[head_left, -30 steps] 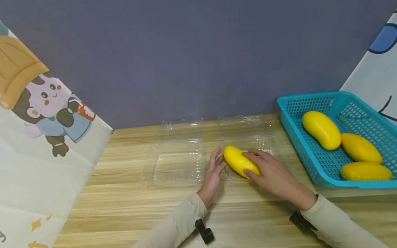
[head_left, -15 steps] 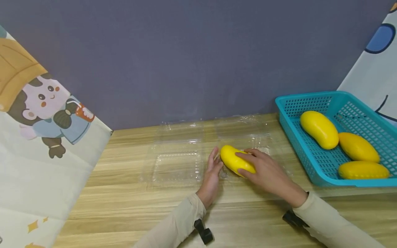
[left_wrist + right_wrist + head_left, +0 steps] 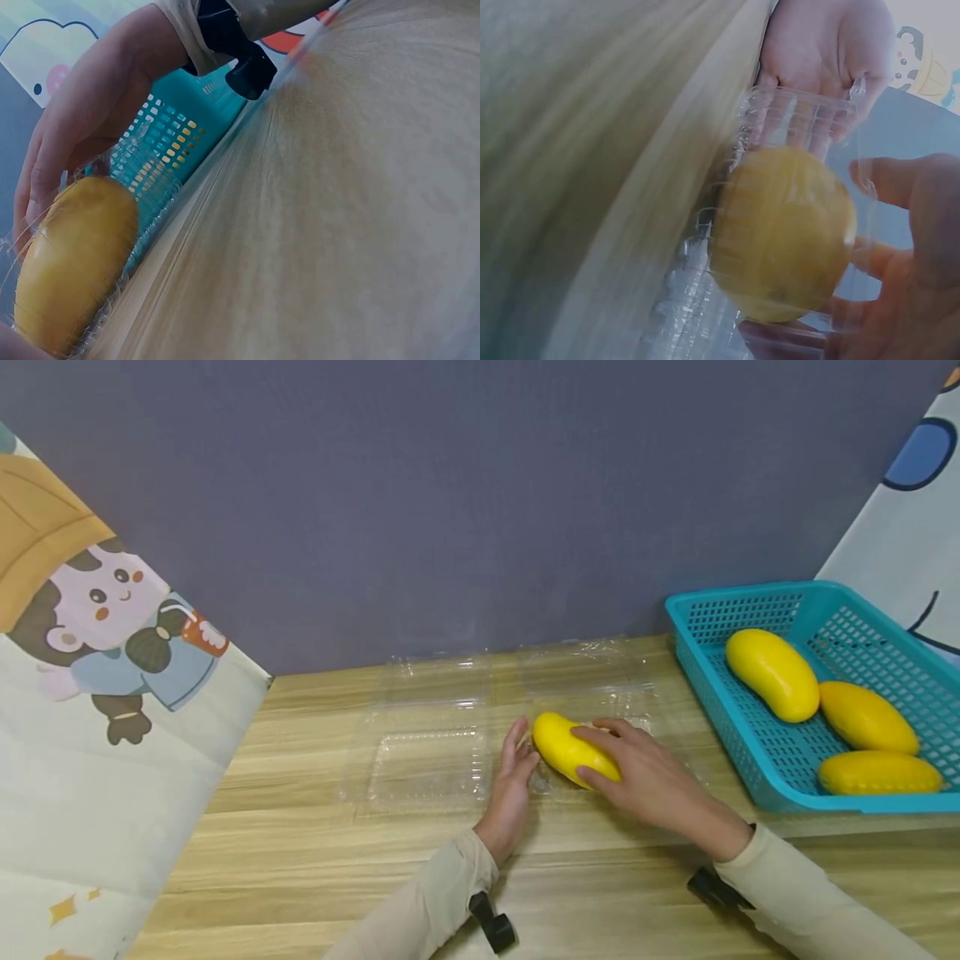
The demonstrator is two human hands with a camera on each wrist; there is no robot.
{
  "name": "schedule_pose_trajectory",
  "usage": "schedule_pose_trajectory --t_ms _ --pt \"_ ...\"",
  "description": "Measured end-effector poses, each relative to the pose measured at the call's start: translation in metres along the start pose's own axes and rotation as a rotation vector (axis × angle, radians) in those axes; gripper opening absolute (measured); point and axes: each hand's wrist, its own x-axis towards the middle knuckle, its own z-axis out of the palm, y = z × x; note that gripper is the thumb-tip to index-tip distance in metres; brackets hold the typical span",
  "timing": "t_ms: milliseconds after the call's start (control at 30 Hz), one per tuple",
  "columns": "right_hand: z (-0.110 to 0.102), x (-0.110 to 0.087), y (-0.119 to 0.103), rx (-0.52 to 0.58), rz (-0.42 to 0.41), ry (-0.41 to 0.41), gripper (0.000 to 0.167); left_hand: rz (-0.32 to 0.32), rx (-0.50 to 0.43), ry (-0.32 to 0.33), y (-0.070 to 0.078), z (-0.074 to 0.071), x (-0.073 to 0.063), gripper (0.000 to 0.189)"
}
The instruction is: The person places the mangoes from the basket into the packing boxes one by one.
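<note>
A yellow mango (image 3: 573, 750) lies slanted in the base of the right-hand clear plastic clamshell box (image 3: 630, 703), whose lid is folded back. My right hand (image 3: 651, 781) holds it from above and the right, fingers on the far side and thumb on the near side. At the box's left side stands my left hand (image 3: 510, 793), its fingers extended against the wall, apart from the fruit. The right wrist view shows the mango (image 3: 780, 232) behind the clear wall, with the left hand (image 3: 825, 52) beyond it. To the left sits a second open clamshell box (image 3: 429, 764) with nothing in it.
A blue-green plastic basket (image 3: 720, 727) stands on the right and holds three more yellow mangoes, one of them (image 3: 772, 675) at its left. The wooden tabletop (image 3: 300, 860) runs back to a dark grey wall panel (image 3: 465, 510). A printed cloth (image 3: 112, 793) hangs at the left.
Over the last second the mango and both hands shift slightly left in the head view, as does the basket. Since half a second ago almost nothing differs; the right hand keeps its hold.
</note>
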Motion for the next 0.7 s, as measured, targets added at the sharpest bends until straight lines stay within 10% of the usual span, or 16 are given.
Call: schedule_pose_trajectory --t_ms 700 --pt "0.0002 -0.0022 0.0036 0.007 -0.014 0.005 0.052 -0.004 0.006 0.001 0.0004 0.0003 -0.0008 0.06"
